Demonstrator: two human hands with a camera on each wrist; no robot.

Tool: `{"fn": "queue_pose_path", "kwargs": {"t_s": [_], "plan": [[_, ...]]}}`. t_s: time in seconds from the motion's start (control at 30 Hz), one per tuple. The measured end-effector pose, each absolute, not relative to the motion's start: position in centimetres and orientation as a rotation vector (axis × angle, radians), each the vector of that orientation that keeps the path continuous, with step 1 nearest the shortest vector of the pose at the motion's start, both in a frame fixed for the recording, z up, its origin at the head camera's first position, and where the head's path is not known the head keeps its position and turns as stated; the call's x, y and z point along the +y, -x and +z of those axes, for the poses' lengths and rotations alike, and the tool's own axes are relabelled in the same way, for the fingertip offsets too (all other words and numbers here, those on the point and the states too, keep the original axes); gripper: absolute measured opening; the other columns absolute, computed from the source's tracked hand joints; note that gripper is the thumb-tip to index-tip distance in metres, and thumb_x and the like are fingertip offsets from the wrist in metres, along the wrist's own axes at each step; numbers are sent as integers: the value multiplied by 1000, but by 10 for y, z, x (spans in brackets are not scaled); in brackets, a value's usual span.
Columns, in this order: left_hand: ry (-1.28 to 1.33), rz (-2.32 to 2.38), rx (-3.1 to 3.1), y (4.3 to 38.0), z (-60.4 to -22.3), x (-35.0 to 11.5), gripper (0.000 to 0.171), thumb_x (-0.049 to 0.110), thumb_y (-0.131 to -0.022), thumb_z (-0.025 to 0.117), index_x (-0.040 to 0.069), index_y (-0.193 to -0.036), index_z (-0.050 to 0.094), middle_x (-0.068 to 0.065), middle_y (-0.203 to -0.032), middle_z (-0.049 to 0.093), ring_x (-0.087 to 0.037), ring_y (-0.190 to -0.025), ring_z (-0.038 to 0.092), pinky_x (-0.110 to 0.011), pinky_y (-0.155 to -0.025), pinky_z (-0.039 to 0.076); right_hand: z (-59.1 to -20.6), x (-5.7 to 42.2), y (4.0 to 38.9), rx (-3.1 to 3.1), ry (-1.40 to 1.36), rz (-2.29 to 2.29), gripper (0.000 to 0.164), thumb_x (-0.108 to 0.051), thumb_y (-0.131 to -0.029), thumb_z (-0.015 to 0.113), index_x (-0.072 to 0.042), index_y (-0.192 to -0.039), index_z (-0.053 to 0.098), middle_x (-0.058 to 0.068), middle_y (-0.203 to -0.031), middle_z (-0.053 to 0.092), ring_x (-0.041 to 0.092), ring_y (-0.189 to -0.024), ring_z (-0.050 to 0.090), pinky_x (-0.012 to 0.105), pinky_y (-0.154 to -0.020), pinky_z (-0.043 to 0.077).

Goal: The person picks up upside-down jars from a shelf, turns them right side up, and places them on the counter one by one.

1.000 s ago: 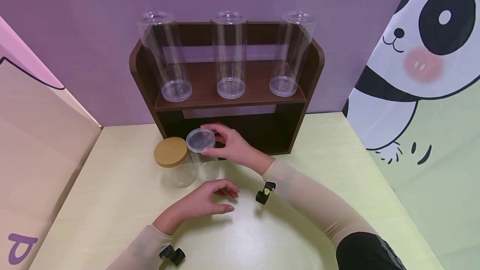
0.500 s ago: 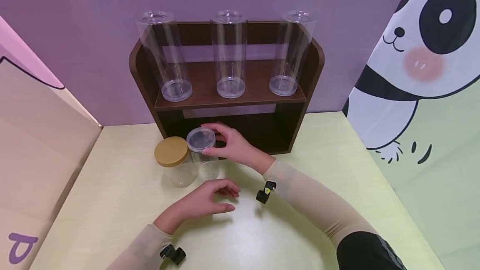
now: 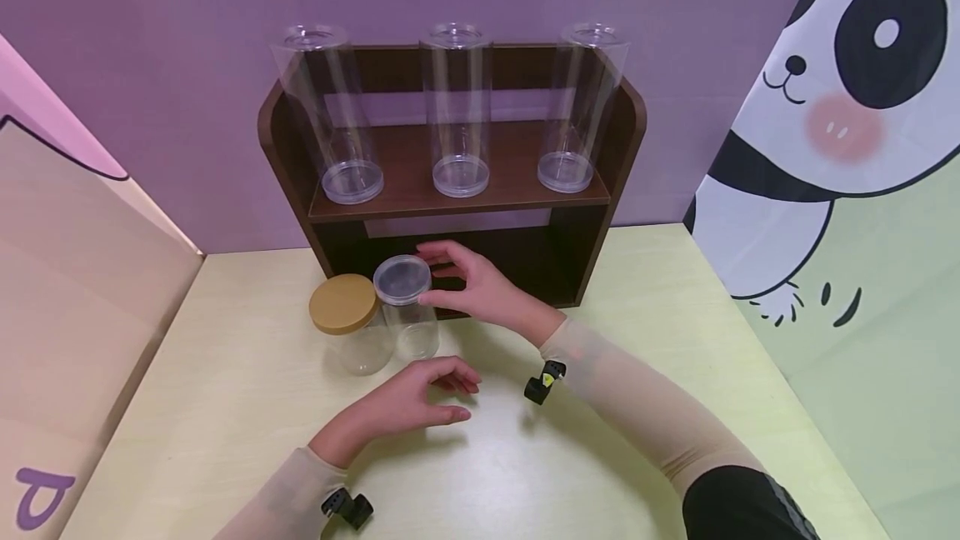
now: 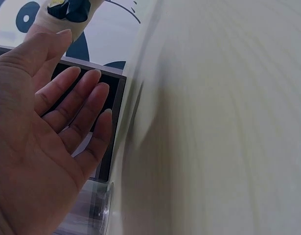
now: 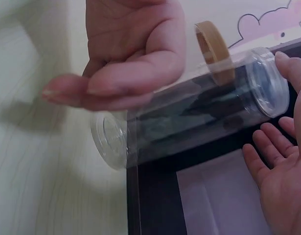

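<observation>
A clear cylindrical jar with a clear lid (image 3: 402, 280) stands upright in front of the shelf's left part. Beside it on the left is a wider clear jar with a tan lid (image 3: 343, 304). My right hand (image 3: 480, 288) is just right of the clear-lidded jar, thumb and fingers spread apart near its lid; the right wrist view shows the hand (image 5: 287, 152) by the lid end of the clear jar (image 5: 189, 115), not gripping it. Nearer the front, my left hand (image 3: 408, 398) hovers over the table with relaxed fingers, holding nothing; its palm (image 4: 47, 142) faces the left wrist camera.
A dark brown two-tier shelf (image 3: 465, 212) stands at the back against a purple backdrop. Three tall clear cylinders, left (image 3: 352, 182), middle (image 3: 460, 175) and right (image 3: 566, 171), stand on its upper tier. The pale table (image 3: 637, 340) extends around the jars.
My right hand has come away from the clear-lidded jar, shifting slightly right with its fingers loosened. Both jars and my left hand look the same.
</observation>
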State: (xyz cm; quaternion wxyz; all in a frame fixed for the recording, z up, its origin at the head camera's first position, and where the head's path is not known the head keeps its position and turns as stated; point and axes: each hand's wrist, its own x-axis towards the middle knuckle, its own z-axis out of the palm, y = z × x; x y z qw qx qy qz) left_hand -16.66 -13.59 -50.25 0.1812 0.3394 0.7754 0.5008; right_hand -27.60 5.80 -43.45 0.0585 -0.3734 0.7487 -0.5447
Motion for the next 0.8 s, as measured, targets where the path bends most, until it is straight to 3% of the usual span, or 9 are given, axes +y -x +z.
{"fn": "queue_pose_path", "kwargs": {"t_s": [0.17, 0.47, 0.8], "plan": [[-959, 1422, 2192, 168, -501, -136, 40, 19, -99, 86, 2, -132, 71, -14, -121, 76, -34, -117, 71, -55, -108, 56, -434, 85, 273, 2357, 1104, -1676, 51, -10, -101, 82, -2, -147, 62, 10, -146, 67, 23, -135, 63, 38, -115, 53], [-969, 1407, 2206, 169, -502, -135, 37, 14, -100, 84, 5, -132, 71, -10, -122, 77, -32, -117, 71, -52, -108, 57, -435, 151, 257, 2524, 905, -1685, 33, -12, -104, 79, -5, -135, 69, 8, -134, 69, 25, -118, 70, 40, -106, 59], [-953, 1402, 2204, 170, -503, -134, 38, 15, -99, 86, 4, -132, 71, -9, -122, 77, -32, -118, 71, -52, -109, 56, -425, 204, 243, 2627, 803, -1899, 29, -1, -105, 74, 1, -134, 70, 18, -129, 73, 18, -116, 72, 22, -101, 57]]}}
